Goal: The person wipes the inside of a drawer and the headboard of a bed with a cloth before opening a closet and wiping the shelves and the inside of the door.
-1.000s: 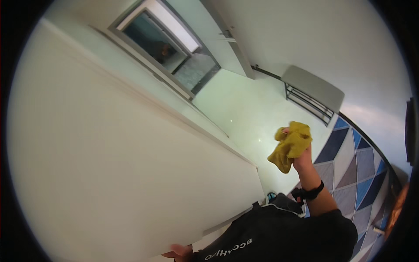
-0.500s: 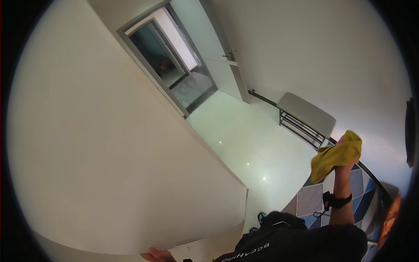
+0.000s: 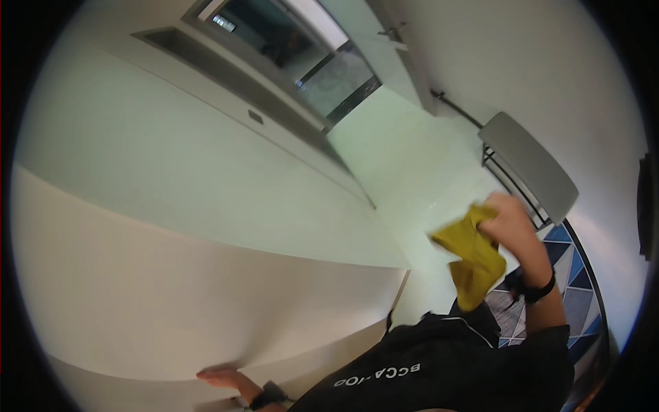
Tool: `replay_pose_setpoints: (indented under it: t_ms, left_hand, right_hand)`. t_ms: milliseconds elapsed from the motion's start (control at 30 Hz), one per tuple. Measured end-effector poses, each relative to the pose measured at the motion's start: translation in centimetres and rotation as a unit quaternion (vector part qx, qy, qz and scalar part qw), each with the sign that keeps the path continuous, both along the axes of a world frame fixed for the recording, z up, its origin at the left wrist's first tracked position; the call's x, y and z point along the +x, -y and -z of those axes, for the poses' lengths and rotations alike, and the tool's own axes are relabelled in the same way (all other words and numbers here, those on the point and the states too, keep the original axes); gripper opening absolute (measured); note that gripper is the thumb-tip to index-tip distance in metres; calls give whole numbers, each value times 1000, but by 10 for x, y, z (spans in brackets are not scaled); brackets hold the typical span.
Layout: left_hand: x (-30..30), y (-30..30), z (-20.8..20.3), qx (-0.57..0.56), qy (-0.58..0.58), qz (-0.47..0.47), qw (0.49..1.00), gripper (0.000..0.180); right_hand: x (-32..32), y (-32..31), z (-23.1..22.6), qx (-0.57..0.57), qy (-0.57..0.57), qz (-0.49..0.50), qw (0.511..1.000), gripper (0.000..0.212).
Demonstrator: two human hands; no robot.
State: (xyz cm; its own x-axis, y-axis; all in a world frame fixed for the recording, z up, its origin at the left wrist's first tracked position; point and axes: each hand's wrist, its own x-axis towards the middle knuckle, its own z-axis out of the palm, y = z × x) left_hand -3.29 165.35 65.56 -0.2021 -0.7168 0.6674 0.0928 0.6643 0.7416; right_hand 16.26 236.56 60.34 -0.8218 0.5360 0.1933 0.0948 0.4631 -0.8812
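A yellow cloth hangs in loose folds from my right hand, whose fingers are closed on it. The hand is raised off to the right, over the pale floor. At the lower left, my left hand lies along the near edge of a large cream panel, its fingers stretched out and touching or almost touching it. Part of that hand's underside is hidden. Whether the panel is a door or a cabinet front, I cannot tell. Black bands circle both wrists.
Beyond the panel runs a pale surface with a small dark fitting. An open door stands at the top beside a doorway. To the right, a grey padded bench is against the wall, near patterned blue and grey tiles.
My right hand has swung left and inward with the cloth. The cream panel takes up less of the view, and the pale surface with its fitting now shows. The bench appears closer.
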Motion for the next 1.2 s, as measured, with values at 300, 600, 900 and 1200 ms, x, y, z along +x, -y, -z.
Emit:
replay_pose_setpoints:
  t_ms: [300,600,900,1200]
  left_hand:
    - [0,-29,-28,28,-13,-47,998,93]
    - [6,-9,-14,144,-86,-92,982,84]
    - [-25,-13,-25,46,-39,-130,990,54]
    - [-27,-39,-18,-26,5,-276,961,53]
  right_hand:
    - [-33,-177,15,303,-46,-32,951,18]
    - [-149,-197,6,219,101,-164,957,18]
    - [-326,-230,-37,368,318,-111,867,41]
    - [-459,-298,-89,2,-62,-155,986,44]
